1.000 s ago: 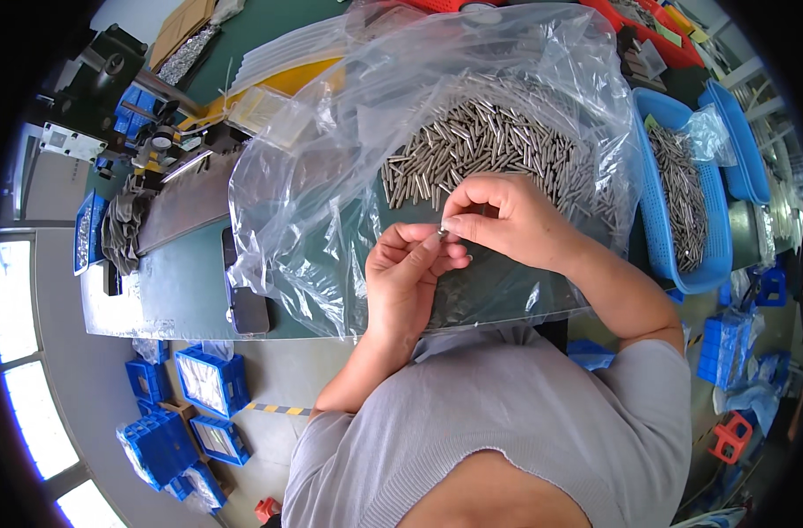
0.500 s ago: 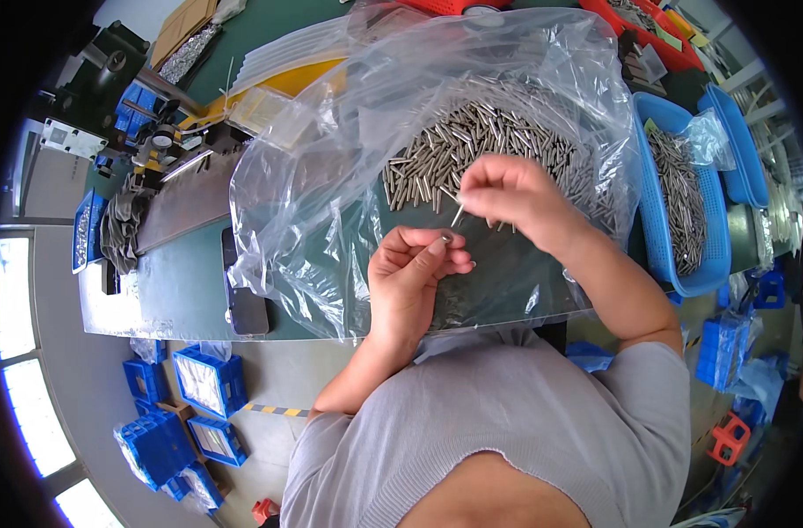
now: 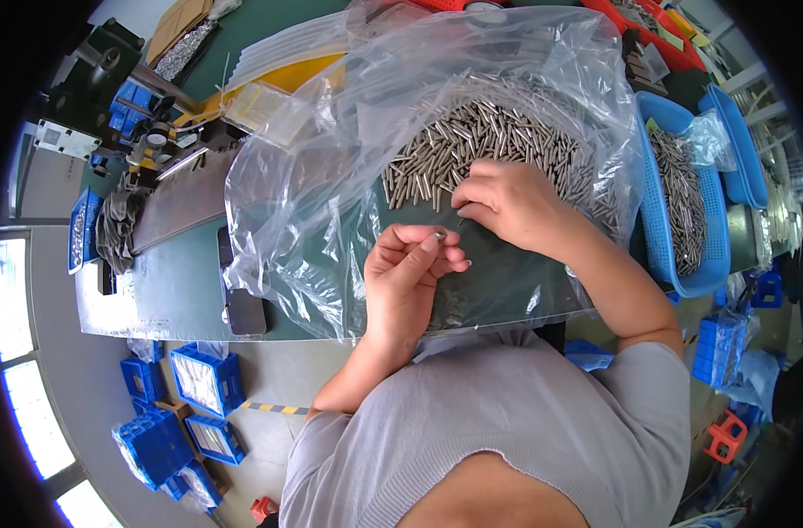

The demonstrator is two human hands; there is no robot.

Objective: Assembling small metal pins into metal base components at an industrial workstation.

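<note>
Head view, left hand: the left hand (image 3: 408, 280) is held above the green mat, fingers curled, thumb and forefinger pinched on one small grey metal pin (image 3: 438, 236) at its tip.
Head view, right hand: the right hand (image 3: 505, 201) rests at the near edge of the heap of short grey metal pins (image 3: 472, 145), fingers bent down and closed onto it; whether they hold a pin cannot be told.
Where the pins lie: the heap sits on the crumpled clear plastic bag (image 3: 331, 176), spread open over the green work table (image 3: 177, 286).
How a pin should handle: judged light, stiff and smooth, so likely to roll or slip; best pinched across the middle of its shaft between two fingertips.
How the bag should handle: thin, soft and slippery; it would shift if dragged.
Around: a blue plastic basket (image 3: 670, 238) with more pins stands to the right; a dark phone (image 3: 243, 310) lies at the table's near edge, left of the hands; blue crates (image 3: 199, 378) are on the floor.
</note>
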